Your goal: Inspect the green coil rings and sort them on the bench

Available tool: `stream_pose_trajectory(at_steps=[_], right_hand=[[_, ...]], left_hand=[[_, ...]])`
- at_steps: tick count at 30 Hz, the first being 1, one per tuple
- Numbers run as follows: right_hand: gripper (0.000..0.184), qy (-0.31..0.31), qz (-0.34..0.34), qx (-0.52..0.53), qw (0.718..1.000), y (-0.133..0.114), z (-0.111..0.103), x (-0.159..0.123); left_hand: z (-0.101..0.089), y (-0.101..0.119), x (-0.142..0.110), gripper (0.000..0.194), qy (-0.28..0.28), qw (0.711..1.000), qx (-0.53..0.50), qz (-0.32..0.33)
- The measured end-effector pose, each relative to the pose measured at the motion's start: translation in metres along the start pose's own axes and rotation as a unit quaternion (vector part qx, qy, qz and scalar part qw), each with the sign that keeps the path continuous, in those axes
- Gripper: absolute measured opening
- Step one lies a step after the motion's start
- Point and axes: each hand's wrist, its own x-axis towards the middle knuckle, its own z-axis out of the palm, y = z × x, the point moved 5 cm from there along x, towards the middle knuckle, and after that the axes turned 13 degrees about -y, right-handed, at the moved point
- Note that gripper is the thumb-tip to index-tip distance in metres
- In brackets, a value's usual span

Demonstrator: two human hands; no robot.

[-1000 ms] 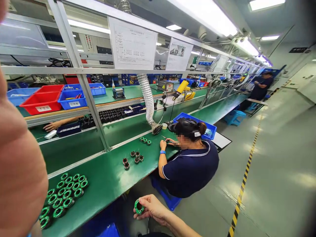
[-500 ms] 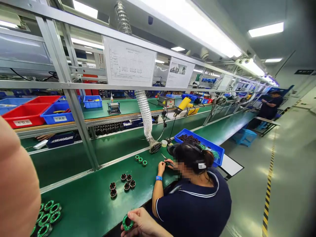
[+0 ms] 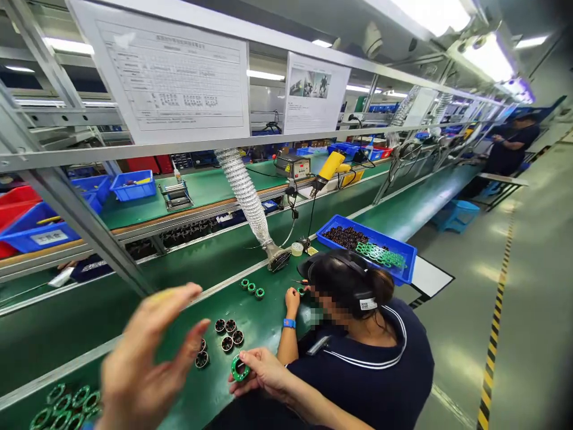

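Note:
Pinched between thumb and fingers, a green ring-shaped circuit board part point(image 3: 240, 369) is in my right hand point(image 3: 264, 373), held above the bench's front edge. My left hand point(image 3: 145, 358), close to the camera and slightly blurred, is raised with thumb and fingers apart and nothing between them. Below and beside it lies a cluster of similar green-topped rings point(image 3: 62, 406), partly hidden by the hand. Several dark, copper-rimmed round motor cores point(image 3: 227, 343) stand on the green bench between my two hands. Farther back sit three green-topped rings point(image 3: 252, 288) in a row.
A seated co-worker point(image 3: 358, 346) at my right works on a small green part with a tool. Beyond stands a blue tray point(image 3: 412, 263) of dark parts and green rings. A flexible metal duct point(image 3: 248, 200) hangs over the bench. A metal frame post point(image 3: 85, 221) rises at left.
The view has shifted closer and to the right. My left hand has come into fuller view with its fingers apart. My right hand still holds the ring, now higher in view.

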Motion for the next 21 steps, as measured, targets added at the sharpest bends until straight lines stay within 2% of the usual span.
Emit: stream_pose_trajectory(at_steps=[1, 3, 5, 7, 10, 15, 21], right_hand=[[0.076, 0.007, -0.006, 0.004, 1.000, -0.006, -0.003, -0.001], [0.074, 0.021, -0.021, 0.008, 1.000, -0.018, -0.009, -0.002], [0.070, 0.031, -0.032, 0.004, 0.999, -0.027, -0.013, -0.004], [0.065, 0.035, -0.035, -0.006, 0.999, -0.033, -0.015, -0.005], [0.063, 0.032, -0.023, -0.016, 0.999, -0.034, -0.012, -0.003], [0.068, 0.033, -0.030, -0.004, 0.999, -0.031, 0.004, 0.009], [0.066, 0.062, -0.034, 0.021, 0.997, -0.027, 0.022, 0.029]], left_hand=[[0.026, -0.006, -0.006, 0.035, -0.061, 0.998, -0.016, 0.006], [0.079, -0.017, -0.034, 0.026, -0.162, 0.986, -0.025, 0.000], [0.120, -0.026, -0.071, 0.025, -0.206, 0.978, -0.025, 0.001], [0.142, -0.033, -0.100, 0.026, -0.225, 0.973, -0.047, 0.004], [0.148, -0.039, -0.115, 0.028, -0.236, 0.968, -0.084, 0.023], [0.129, -0.051, -0.114, 0.034, -0.228, 0.967, -0.086, 0.069], [0.108, -0.069, -0.129, 0.039, -0.202, 0.971, -0.084, 0.099]])
